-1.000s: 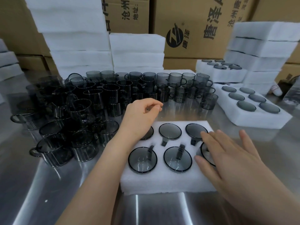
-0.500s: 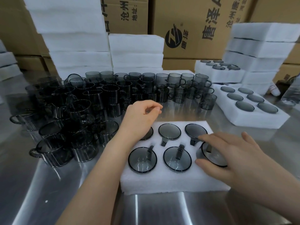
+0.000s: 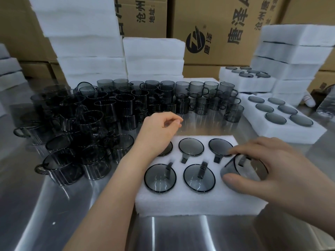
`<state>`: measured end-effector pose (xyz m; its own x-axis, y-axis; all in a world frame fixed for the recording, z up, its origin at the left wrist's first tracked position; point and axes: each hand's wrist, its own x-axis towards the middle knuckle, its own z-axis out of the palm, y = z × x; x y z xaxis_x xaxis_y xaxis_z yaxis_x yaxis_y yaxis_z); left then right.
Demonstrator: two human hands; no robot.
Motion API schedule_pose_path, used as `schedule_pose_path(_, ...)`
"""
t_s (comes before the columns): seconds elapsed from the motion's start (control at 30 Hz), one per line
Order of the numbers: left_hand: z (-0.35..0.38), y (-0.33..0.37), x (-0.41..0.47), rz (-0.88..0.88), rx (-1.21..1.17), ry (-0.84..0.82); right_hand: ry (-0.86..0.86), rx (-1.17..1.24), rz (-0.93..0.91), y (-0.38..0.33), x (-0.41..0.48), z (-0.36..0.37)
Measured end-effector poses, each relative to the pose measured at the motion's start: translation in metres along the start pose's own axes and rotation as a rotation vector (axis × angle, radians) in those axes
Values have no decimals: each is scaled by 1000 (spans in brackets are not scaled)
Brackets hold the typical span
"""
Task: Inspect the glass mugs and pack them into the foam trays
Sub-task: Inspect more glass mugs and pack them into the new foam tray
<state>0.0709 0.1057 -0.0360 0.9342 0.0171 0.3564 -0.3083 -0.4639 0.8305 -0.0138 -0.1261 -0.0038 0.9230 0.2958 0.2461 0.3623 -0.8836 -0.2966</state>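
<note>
A white foam tray (image 3: 190, 203) lies in front of me with smoky glass mugs sunk bottom-up in its holes. My right hand (image 3: 282, 171) grips the mug (image 3: 233, 169) at the tray's front right hole; that mug sits tilted and partly out of the foam. My left hand (image 3: 159, 131) hovers over the tray's back left corner, fingers curled loosely with nothing in them, and covers most of the mug there. A crowd of loose dark glass mugs (image 3: 112, 109) stands on the steel table to the left and behind.
A filled foam tray (image 3: 290, 131) lies at the right, another filled one (image 3: 248, 82) behind it. Stacks of foam trays (image 3: 85, 42) rise at the back left, centre and right (image 3: 293, 57). Cardboard boxes (image 3: 217, 24) form the back wall. The steel table (image 3: 54, 205) extends front left.
My right hand went from resting flat on the front right mug to closing around it and tipping it up out of its hole. The left hand barely moved.
</note>
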Motion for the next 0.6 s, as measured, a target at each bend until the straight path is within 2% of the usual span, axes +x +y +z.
schedule_pose_path(0.17,0,-5,2,-28,100,-4,-95,-67,29,-2,3,-2)
schedule_pose_path(0.3,1,-9,6,-50,226,-2,-111,-136,-28,-4,1,7)
schedule_pose_path(0.43,1,-10,10,-61,263,42,-83,-35,-48,0,2,14)
schedule_pose_path(0.6,0,-11,11,-71,272,103,-147,-5,-58,7,13,26)
